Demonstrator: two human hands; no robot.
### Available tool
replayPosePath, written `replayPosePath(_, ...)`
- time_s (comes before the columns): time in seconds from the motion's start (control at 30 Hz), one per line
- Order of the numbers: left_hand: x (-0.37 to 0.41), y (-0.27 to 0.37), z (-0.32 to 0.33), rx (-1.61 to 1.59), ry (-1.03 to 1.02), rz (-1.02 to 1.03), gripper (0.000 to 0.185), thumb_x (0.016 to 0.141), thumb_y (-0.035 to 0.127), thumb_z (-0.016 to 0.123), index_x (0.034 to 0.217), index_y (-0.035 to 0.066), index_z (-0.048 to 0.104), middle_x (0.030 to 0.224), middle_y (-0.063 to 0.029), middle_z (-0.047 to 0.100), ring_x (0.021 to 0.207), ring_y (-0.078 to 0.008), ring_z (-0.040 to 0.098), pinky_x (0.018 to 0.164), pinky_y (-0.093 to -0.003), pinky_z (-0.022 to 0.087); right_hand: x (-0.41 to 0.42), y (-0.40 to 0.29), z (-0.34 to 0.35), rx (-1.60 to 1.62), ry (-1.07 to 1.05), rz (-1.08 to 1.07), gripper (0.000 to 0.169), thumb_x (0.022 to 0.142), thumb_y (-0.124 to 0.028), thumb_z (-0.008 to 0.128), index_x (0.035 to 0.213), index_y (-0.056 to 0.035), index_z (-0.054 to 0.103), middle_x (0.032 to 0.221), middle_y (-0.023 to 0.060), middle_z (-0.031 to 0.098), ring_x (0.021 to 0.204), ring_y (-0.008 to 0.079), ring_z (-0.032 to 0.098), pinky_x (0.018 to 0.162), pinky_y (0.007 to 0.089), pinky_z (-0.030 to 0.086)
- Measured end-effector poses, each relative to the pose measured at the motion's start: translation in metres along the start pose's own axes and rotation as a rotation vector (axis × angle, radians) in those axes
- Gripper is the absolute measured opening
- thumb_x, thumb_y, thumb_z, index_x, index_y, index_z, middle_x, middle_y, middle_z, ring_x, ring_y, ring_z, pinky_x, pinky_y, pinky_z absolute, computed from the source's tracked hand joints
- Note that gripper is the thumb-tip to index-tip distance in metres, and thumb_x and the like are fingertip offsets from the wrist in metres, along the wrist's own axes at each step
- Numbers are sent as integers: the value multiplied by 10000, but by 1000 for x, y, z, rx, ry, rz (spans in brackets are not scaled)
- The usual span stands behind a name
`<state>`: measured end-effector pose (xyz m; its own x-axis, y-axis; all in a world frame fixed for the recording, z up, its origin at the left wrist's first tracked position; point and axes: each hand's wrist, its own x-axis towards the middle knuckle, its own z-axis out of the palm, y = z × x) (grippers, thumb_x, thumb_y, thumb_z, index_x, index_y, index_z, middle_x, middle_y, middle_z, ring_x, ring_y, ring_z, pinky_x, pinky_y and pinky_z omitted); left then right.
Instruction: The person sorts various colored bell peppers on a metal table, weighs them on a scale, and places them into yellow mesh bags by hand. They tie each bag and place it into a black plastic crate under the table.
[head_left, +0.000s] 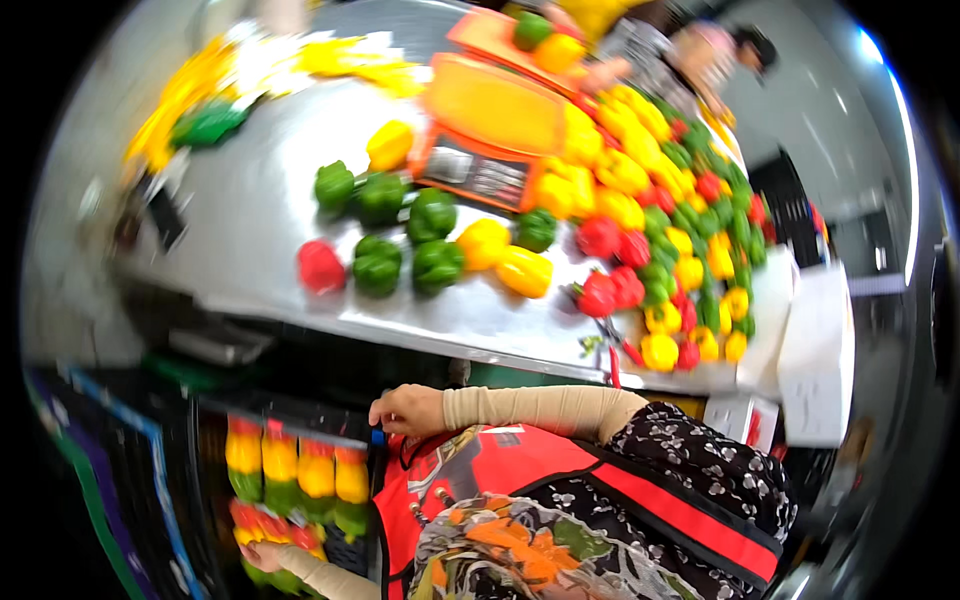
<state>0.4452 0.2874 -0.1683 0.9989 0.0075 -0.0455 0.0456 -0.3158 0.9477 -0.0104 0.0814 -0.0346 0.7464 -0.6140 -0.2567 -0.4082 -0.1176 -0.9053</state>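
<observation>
My right hand (409, 411), in a beige sleeve, has its fingers bent down at the corner of a black plastic crate (300, 415), beside a small blue piece (377, 436). Whether it grips the rim is not clear. In the crate lie packs of bell peppers (281, 457), each with red, yellow and green in a row. Lower down, my left hand (262, 556) rests at a second row of pepper packs (259, 523). Its fingertips are partly hidden, and I cannot tell whether it holds a pack.
A steel table (247, 247) carries loose peppers (375, 266), an orange digital scale (487, 112), scissors with red handles (613, 345) and a large pepper pile (675, 225). Yellow and white packaging (300, 64) lies at the far left. A white box (817, 352) stands right; people (705, 56) work behind.
</observation>
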Motion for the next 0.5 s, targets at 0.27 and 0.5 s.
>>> replayPosePath(0.27, -379, 263, 261, -344, -1196, 590, 159, 932, -1, 587, 1081, -32, 632, 1028, -98, 656, 924, -164, 620, 871, -298, 527, -131, 69, -52, 70, 767, 47, 243, 812, -148, 631, 1033, -45, 644, 925, 153, 685, 862, 326, 664, 783, 420, 526)
replayPosePath(0.5, -676, 238, 279, -199, -2104, 1235, 560, 727, 27, 743, 1258, 51, 567, 1151, -154, 592, 1062, -311, 595, 932, -375, 489, -315, 73, -96, 119, 1393, 329, 205, 861, -43, 627, 1064, -23, 634, 930, 130, 674, 816, 236, 666, 720, 330, 537)
